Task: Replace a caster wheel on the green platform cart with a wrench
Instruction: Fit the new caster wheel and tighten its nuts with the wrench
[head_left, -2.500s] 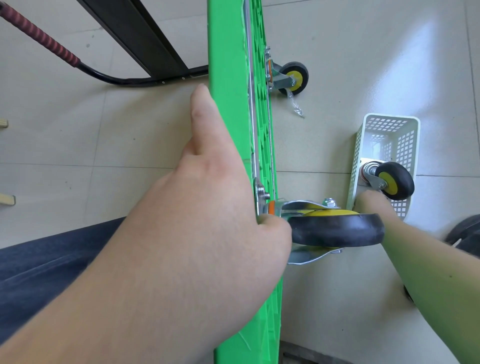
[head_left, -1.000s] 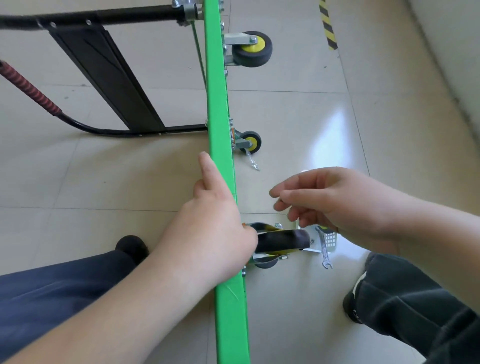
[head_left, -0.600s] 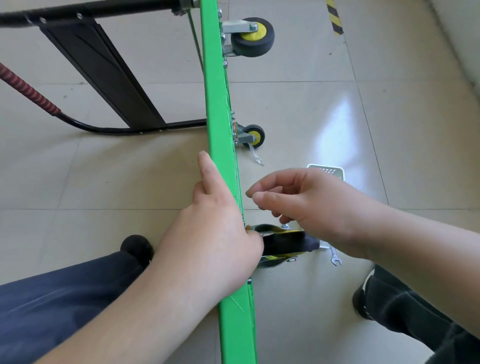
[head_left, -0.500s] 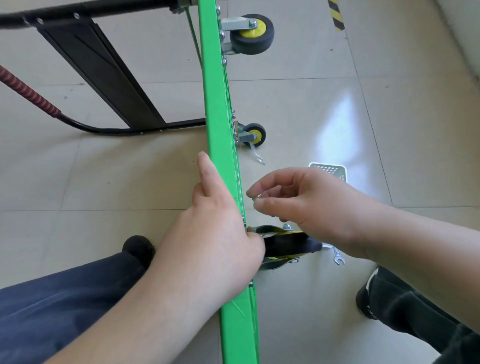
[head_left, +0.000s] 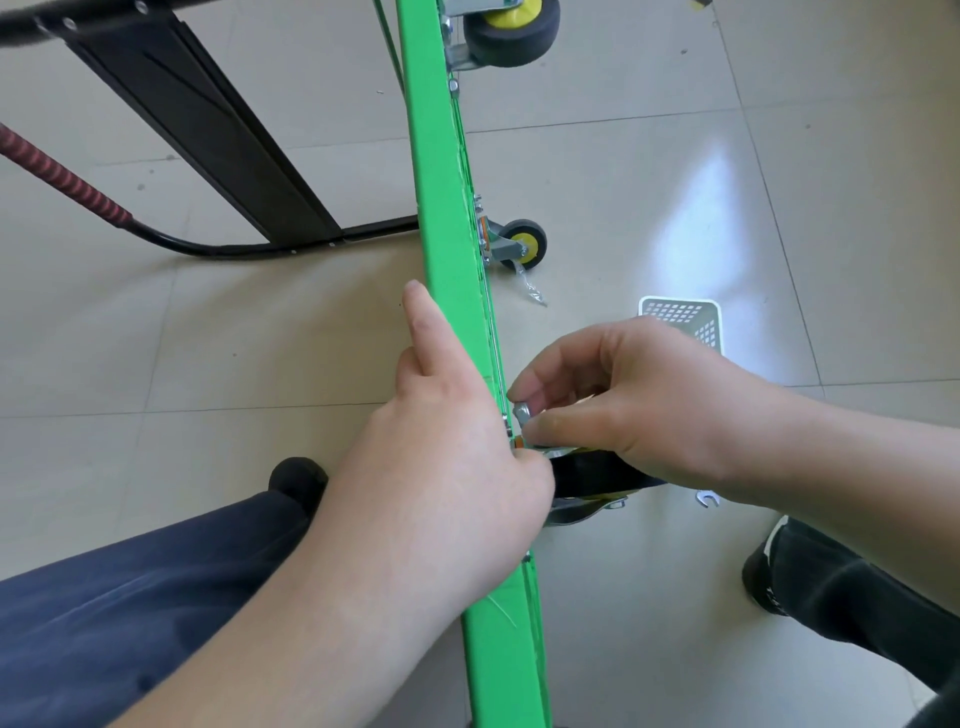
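1. Right now I am bracing the green platform cart (head_left: 441, 218), which is standing on its edge, with my left hand (head_left: 447, 483): fingers curling over the deck's rim by the caster mount, thumb lying straight along the green face.
2. Just beyond it, my right hand (head_left: 639, 400) is pinching a small silver nut (head_left: 521, 413) between thumb and fingertips, holding it against the underside beside the mounting plate.
3. Below that hand, the caster wheel (head_left: 597, 473) I am fitting is sticking out sideways from the deck, its black tyre mostly hidden by my wrist.
4. I am judging the nut as tiny, hard and slick, easy to drop, so I am keeping it by its flats; the caster looks stiff and fairly heavy, best held by its metal fork.
5. The wrench (head_left: 707, 500) is lying on the floor tiles past my right wrist, only its open end showing.
6. Farther off, a white perforated basket (head_left: 680, 317) is sitting on the floor.
7. Farthest, two more casters are jutting from the deck, and the black folded handle (head_left: 208, 130) is lying to the left.
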